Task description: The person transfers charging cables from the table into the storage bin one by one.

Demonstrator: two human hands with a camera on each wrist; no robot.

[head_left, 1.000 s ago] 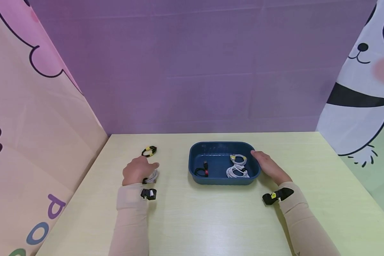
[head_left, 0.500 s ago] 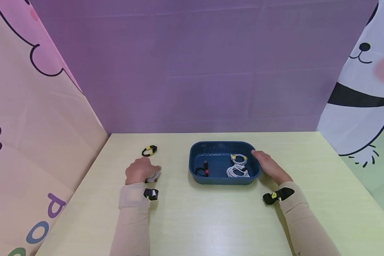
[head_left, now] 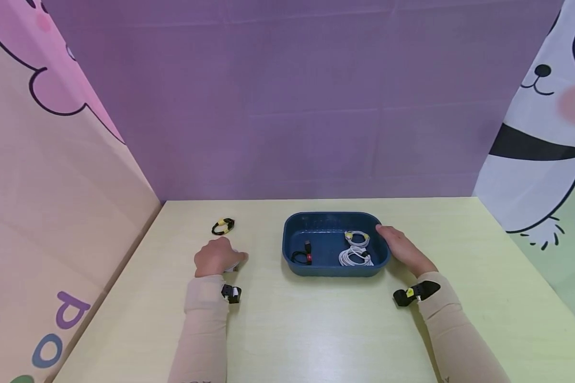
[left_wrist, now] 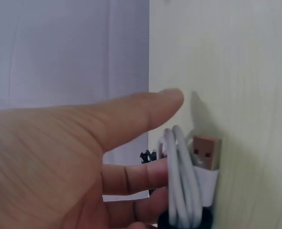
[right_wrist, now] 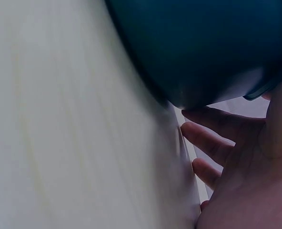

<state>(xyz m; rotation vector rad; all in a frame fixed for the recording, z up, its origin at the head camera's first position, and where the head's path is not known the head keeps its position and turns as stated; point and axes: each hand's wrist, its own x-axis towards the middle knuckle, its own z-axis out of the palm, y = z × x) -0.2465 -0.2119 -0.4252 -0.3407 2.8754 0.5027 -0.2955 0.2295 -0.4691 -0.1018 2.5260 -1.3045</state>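
Beside a coiled white USB cable, my left hand lies at the left of the table. In the left wrist view its fingers touch the far side of the coil, while the thumb stands apart above it. The cable's USB plug faces up, and a black band wraps the coil. My right hand holds the right end of a blue bin, thumb over the rim and fingers against the outer wall. Inside the bin are a black cable and white coiled cables.
A black-and-yellow coiled cable lies beyond the left hand. The pale table meets a purple cloth backdrop at the back. Printed cloths hang at both sides.
My left hand has shifted a little to the right, and the white cable beside it is now more covered by the hand. My right hand and the bin have stayed in place.
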